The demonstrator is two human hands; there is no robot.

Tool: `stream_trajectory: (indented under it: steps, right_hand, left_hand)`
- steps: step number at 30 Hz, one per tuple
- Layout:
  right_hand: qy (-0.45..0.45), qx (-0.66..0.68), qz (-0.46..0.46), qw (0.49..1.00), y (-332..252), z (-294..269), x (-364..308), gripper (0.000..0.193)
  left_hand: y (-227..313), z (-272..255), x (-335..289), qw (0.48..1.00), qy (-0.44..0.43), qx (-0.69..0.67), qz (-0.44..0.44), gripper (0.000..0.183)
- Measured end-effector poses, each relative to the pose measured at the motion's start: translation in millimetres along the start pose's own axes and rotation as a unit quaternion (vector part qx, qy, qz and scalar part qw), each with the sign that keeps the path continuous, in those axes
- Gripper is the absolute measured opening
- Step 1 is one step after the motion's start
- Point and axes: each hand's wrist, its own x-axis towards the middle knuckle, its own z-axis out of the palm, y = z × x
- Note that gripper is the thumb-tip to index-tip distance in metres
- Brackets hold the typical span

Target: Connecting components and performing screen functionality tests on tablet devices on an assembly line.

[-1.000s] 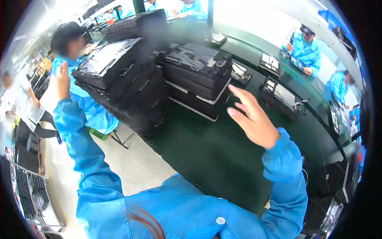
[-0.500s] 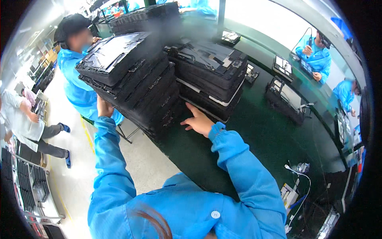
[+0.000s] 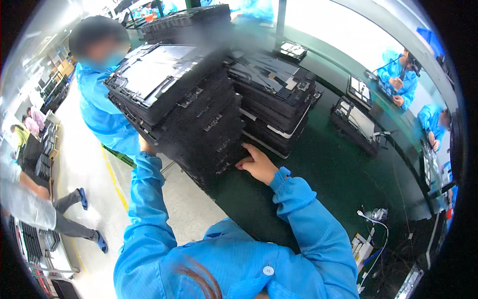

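A tall stack of black foam trays (image 3: 199, 124) rises at the table's left edge, each layer seeming to hold flat device parts; a silvery screen panel (image 3: 152, 70) lies in the top one. My left hand (image 3: 145, 145) grips the stack's left side low down, its fingers mostly hidden behind it. At the lower right corner, my right hand (image 3: 259, 164) has its fingertips against the trays, thumb raised and apart from the fingers. Right behind stands a second, shorter stack of black trays (image 3: 271, 102), with a white-edged layer partway down and dark panels on top.
The dark green table (image 3: 249, 209) carries a tray with a device (image 3: 356, 124), smaller trays beyond, and a white cable (image 3: 381, 219) at the right. A person in blue (image 3: 99, 109) stands close behind the stack. Another person (image 3: 30, 194) is on the floor at left, beside racks.
Both stacks appear shifted slightly to the right and nearer. My right fingers have come in against the first stack's lower corner. My left hand is now more hidden. The person at left has moved.
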Motion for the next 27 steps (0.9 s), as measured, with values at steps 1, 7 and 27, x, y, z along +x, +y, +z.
stream_trajectory:
  steps: [1, 7, 27]
  right_hand:
    - [-0.008, 0.012, 0.008, 1.0, -4.2, -3.8, -6.7, 0.069]
    - [0.009, -0.3, -0.073, 0.951, -61.3, -21.4, -41.3, 0.051]
    - [0.16, -0.172, -0.095, 0.967, -246.0, -26.6, 96.5, 0.064]
  left_hand:
    - [-5.0, -1.7, 1.3, 1.0, -0.003, -0.004, 0.015, 0.049]
    - [55.1, 26.5, -12.9, 0.984, -0.004, 0.175, 0.03, 0.037]
    - [229.0, 142.5, -1.5, 0.945, -0.058, 0.294, 0.129, 0.042]
